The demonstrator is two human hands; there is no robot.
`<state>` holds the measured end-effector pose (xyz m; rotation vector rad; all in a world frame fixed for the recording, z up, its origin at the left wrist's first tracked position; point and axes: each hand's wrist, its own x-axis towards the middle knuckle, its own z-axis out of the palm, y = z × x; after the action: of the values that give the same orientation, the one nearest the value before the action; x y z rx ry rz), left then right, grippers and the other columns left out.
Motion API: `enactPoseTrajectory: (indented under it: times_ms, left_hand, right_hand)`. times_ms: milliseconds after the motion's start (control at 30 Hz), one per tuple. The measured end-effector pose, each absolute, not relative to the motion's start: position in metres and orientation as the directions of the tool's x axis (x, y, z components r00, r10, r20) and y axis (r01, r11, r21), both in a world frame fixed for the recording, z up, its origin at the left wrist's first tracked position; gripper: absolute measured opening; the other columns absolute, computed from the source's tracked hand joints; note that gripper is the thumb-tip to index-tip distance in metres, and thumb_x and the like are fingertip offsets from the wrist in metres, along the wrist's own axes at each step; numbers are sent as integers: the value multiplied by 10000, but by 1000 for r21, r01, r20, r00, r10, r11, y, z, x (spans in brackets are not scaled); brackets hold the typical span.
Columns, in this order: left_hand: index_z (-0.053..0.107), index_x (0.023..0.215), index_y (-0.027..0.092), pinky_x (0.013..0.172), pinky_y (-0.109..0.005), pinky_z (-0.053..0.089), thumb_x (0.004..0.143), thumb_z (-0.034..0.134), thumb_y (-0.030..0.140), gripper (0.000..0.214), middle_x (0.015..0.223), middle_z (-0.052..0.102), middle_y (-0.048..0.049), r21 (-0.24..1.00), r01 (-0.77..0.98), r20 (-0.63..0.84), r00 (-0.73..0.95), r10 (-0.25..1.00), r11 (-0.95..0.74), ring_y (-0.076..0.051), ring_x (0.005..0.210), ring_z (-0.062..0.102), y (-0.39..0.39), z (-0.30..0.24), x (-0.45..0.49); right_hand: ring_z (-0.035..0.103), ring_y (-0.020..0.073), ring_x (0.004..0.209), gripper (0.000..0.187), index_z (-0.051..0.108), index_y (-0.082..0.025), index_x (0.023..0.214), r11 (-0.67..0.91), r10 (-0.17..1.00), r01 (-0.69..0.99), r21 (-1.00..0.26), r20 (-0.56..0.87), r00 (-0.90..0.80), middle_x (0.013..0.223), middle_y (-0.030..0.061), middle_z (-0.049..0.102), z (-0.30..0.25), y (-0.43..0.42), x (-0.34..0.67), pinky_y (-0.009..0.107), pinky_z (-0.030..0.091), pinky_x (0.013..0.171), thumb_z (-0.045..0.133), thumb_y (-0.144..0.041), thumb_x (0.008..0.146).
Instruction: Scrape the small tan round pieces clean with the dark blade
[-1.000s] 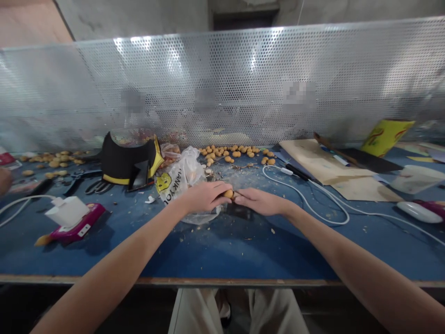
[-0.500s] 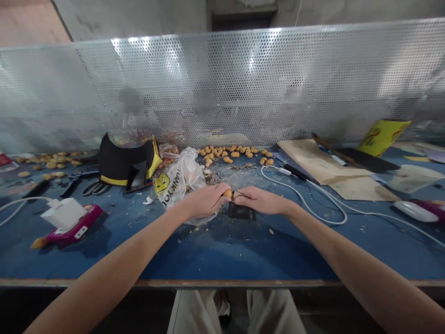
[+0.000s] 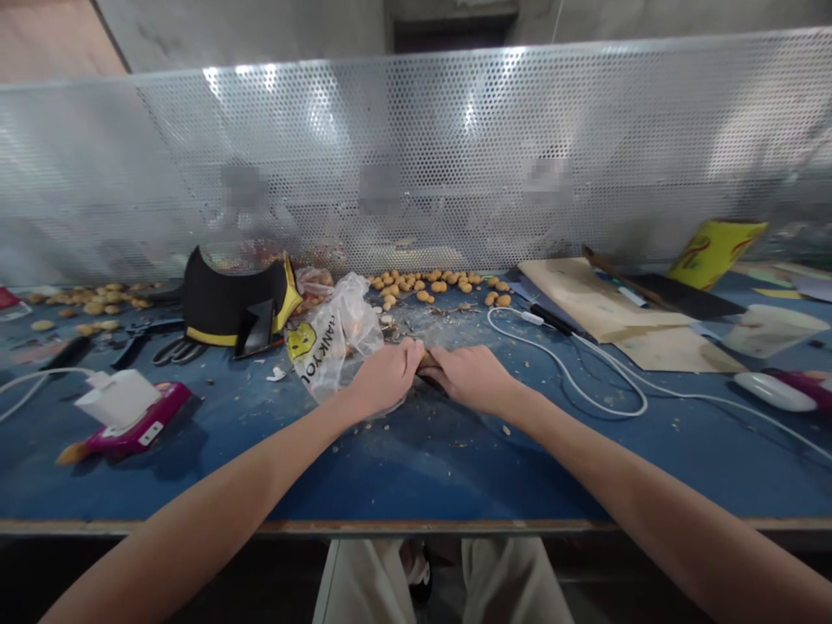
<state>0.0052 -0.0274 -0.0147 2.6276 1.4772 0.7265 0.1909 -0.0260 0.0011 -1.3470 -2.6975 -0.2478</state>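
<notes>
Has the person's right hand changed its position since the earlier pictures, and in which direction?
Yes. Judged against the tan sheet, the right hand has moved slightly to the left.

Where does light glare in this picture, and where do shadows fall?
Head view: white glare streaks the perforated screen; also in the head view, shadows darken the blue tabletop beside the magenta power strip and near the right forearm.
</notes>
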Motion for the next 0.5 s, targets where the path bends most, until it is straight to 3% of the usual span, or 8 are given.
enactPoseTrajectory:
  times_ms: [67,167,267,333,400,467,500]
  left_hand:
    - [520,924,168,638,-318,423,1033,108,368,471,761,624,-65,180,805,365,479,798,-565,-217,723,631,-28,-11,2]
    - [516,920,181,606,-313,390,1030,103,380,471,738,609,-43,81,767,337,580,742,-636,-207,676,615,-28,-3,-4]
    - [513,919,187,590,-318,363,1026,68,383,499,819,623,-46,39,707,348,653,673,-706,-196,669,608,-28,0,-7]
    - [516,933,189,596,-318,358,1025,54,385,510,876,629,-49,52,671,366,676,639,-740,-185,676,606,-28,1,-8]
    - [515,954,190,611,-316,362,1025,57,389,504,891,629,-47,75,652,381,681,626,-755,-176,681,605,-28,2,-9]
    - [510,963,191,626,-313,371,1026,68,389,489,896,632,-45,84,655,384,674,631,-751,-175,690,610,-28,3,-8]
    - [509,961,191,632,-312,376,1027,76,389,481,897,634,-46,83,667,376,667,643,-740,-178,697,614,-27,4,-8]
  right_hand:
    - [614,206,668,376,572,-159,958,627,776,771,-111,173,-606,781,89,680,2,-25,193,280,335,583,359,-465,999]
    - [463,120,550,462,503,-173,725,602,728,573,-556,87,-681,621,-8,520,2,-22,197,242,307,523,402,-557,961]
    - [313,74,464,541,445,-178,639,313,646,306,-899,-34,-762,531,-62,366,-2,-21,200,218,248,445,472,-661,882]
    - [255,62,423,534,421,-190,645,46,604,175,-983,-112,-789,502,-85,325,-6,-20,200,213,215,409,525,-677,839]
    - [217,59,396,520,388,-208,655,-137,567,104,-985,-164,-807,477,-103,284,-10,-20,199,216,203,394,550,-674,820]
    - [217,63,395,514,381,-213,665,-151,571,101,-983,-170,-803,477,-104,267,-9,-19,199,220,207,399,527,-678,830]
    - [236,68,403,515,393,-210,668,-83,600,131,-988,-154,-785,486,-96,280,-8,-19,199,222,216,408,505,-681,841]
